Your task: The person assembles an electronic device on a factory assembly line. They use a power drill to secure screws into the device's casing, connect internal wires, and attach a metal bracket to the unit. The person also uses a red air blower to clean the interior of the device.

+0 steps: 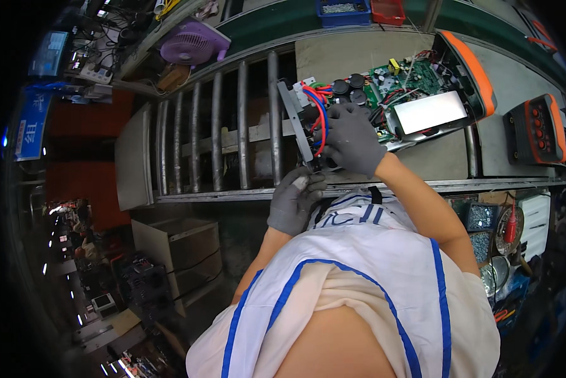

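An opened electronic machine lies in front of me with its green circuit board point(404, 80), black capacitors and a flat silvery plate point(430, 113) exposed. At its right end is an orange-edged panel point(474, 72). Red and blue wires point(322, 116) loop beside a dark end panel point(295, 120) on its left. My left hand point(293, 203), in a grey glove, has its fingers closed at the near lower end of that end panel. My right hand point(353, 140), gloved too, reaches over the machine beside the wires, its fingers bent down among the parts; what they grip is hidden.
Metal rollers point(244, 126) of the conveyor run to the left. A second orange-edged unit point(536, 130) stands at the right. Purple fan point(193, 43), blue bin point(344, 12) and red bin point(388, 11) lie beyond. Near right are screw trays point(481, 217) and a red-handled tool point(511, 225).
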Available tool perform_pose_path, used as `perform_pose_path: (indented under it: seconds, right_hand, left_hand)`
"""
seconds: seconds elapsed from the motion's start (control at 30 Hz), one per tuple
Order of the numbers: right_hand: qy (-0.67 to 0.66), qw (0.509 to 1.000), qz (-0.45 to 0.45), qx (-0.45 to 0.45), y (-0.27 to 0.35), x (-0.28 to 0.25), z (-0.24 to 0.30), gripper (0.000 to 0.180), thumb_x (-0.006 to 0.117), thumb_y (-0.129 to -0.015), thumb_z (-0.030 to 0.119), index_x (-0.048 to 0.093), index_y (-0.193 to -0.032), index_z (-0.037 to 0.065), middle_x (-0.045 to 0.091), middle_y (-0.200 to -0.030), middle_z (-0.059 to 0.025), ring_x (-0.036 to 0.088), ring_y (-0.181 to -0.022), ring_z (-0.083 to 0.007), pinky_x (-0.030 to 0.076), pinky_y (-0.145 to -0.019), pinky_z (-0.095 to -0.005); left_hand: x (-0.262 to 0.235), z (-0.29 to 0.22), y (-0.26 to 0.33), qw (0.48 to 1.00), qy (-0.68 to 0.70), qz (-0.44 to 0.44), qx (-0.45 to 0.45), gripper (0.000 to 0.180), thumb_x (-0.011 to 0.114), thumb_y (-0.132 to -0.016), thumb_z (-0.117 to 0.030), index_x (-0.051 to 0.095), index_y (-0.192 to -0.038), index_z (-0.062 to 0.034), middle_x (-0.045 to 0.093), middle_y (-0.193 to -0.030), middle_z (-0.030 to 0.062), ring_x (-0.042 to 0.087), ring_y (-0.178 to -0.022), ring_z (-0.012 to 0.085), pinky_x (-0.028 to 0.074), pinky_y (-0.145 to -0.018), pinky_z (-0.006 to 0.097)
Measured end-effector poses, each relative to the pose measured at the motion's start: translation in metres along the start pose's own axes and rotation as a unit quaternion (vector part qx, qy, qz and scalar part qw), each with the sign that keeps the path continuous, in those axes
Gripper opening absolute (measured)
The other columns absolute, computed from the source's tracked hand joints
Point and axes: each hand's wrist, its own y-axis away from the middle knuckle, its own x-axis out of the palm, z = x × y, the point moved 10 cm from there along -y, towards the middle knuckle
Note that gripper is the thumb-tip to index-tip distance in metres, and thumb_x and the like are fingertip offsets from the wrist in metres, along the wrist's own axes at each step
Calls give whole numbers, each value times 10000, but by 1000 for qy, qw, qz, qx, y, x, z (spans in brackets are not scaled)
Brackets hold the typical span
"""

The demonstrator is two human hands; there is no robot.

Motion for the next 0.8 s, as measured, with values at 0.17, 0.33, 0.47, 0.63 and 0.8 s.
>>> perform_pose_path:
  seconds: [0.17,0.33,0.47,0.63,0.8]
  right_hand:
    - [1,995,-27,97,3,29,-26,242,617,-648,140,603,-849,7,586,-886,-214,537,-855,-383,418,-755,-485]
    - [8,994,-91,68,9,-9,-10,246,602,-633,275,657,-737,59,635,-842,-127,563,-920,-303,431,-796,-425]
    - [1,988,-141,62,17,6,-17,198,647,-607,270,648,-734,118,607,-871,-40,534,-915,-235,375,-873,-411]
    - [6,984,-154,86,18,11,-18,215,658,-612,275,664,-768,127,608,-867,-26,522,-966,-228,361,-899,-409]
    - [-9,981,-172,90,19,10,-19,203,659,-615,274,664,-757,129,601,-876,-11,517,-950,-228,354,-908,-409]
  left_hand:
    - [-42,14,-22,996,-89,-18,7,269,508,-912,-208,586,-1087,-19,610,-1062,88,562,-981,186,449,-862,308]
    - [3,0,-1,998,-26,-14,46,500,516,-916,-280,413,-1319,-3,544,-1217,115,514,-1115,173,481,-919,295]
    - [-43,8,-31,993,-104,-61,-20,418,510,-918,-256,465,-1287,-64,532,-1256,102,536,-1034,167,513,-806,237]
    - [-45,-1,-42,990,-138,3,3,414,512,-921,-267,475,-1275,-57,546,-1235,100,542,-1030,178,502,-821,270]
    - [-38,-4,-51,987,-157,15,-2,412,513,-921,-275,478,-1270,-59,552,-1219,100,547,-1021,180,503,-818,276]
